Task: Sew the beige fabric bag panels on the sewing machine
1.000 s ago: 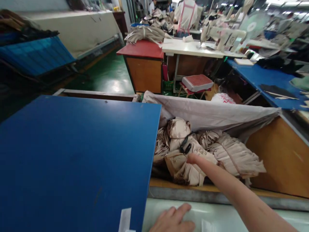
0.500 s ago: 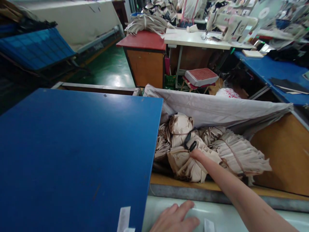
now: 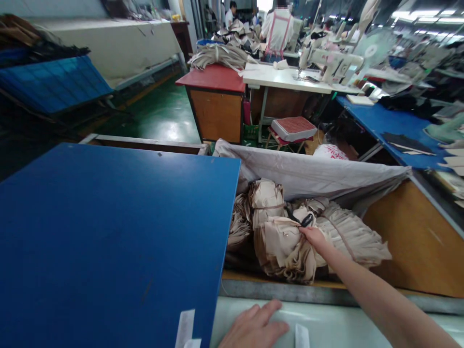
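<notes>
My right hand [image 3: 314, 239] reaches into a wooden bin and pinches the top edge of a tied bundle of cream fabric pieces [image 3: 284, 237]. The fingertips are close to the bundle's tie, and I cannot tell whether they hold the tie or the cloth. A black strap or loop [image 3: 307, 220] lies just behind the fingers. More tied bundles sit around it: an upright one [image 3: 267, 195] behind and a long fanned one [image 3: 350, 232] to the right. My left hand [image 3: 253, 326] rests with fingers spread on the pale green surface [image 3: 329, 316] in front of the bin.
A blue board [image 3: 119, 227] covers the left side. Grey cloth [image 3: 311, 166] lines the bin's far wall, and a wooden panel [image 3: 416, 237] closes its right end. Beyond stand a red-topped cabinet [image 3: 215, 108], a sewing machine [image 3: 329, 63], a cushioned stool [image 3: 293, 129] and a person [image 3: 278, 31].
The view has tipped upward and turned slightly right. My right hand and the gripped bundle have shifted right against the neighbouring bundles, and the bundle's front shows more. My left hand stays on the surface.
</notes>
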A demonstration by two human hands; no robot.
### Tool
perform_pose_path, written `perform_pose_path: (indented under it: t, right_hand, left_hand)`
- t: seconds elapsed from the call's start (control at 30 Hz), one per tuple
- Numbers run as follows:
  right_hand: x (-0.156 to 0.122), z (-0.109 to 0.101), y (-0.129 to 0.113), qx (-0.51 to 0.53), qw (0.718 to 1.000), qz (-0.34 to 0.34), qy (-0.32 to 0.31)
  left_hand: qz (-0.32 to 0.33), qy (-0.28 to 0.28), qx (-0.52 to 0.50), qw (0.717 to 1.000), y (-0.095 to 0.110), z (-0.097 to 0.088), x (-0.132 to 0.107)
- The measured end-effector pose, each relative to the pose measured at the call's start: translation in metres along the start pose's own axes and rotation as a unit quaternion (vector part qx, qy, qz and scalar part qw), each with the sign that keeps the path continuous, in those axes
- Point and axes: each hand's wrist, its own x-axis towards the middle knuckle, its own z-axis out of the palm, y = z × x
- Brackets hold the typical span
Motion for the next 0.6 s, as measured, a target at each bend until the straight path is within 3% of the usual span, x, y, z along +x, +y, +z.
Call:
perform_pose_path:
  t: [0.13, 0.23, 0.37, 0.47, 0.6]
  right_hand:
    - [-0.017, -0.045, -0.01, 0.027, 0.997, 0.019, 0.066]
    - [-0.037, -0.088, -0.036, 0.046, 0.99, -0.025, 0.13]
    - [-0.077, -0.153, -0.092, 0.068, 0.966, -0.138, 0.207]
    - [-0.123, -0.196, -0.14, 0.083, 0.942, -0.216, 0.245]
    - [-0.196, -0.235, -0.208, 0.108, 0.908, -0.312, 0.258]
  left_hand:
    - [-0.019, -0.01, -0.033, 0.999, -0.002, -0.002, 0.0]
    - [-0.018, 0.013, -0.069, 0.997, 0.0, -0.007, -0.004]
    - [-0.049, 0.043, -0.107, 0.992, 0.006, -0.012, -0.006]
    - [-0.059, 0.068, -0.125, 0.988, 0.013, -0.022, -0.004]
    - [-0.089, 0.151, -0.146, 0.974, 0.029, -0.05, -0.029]
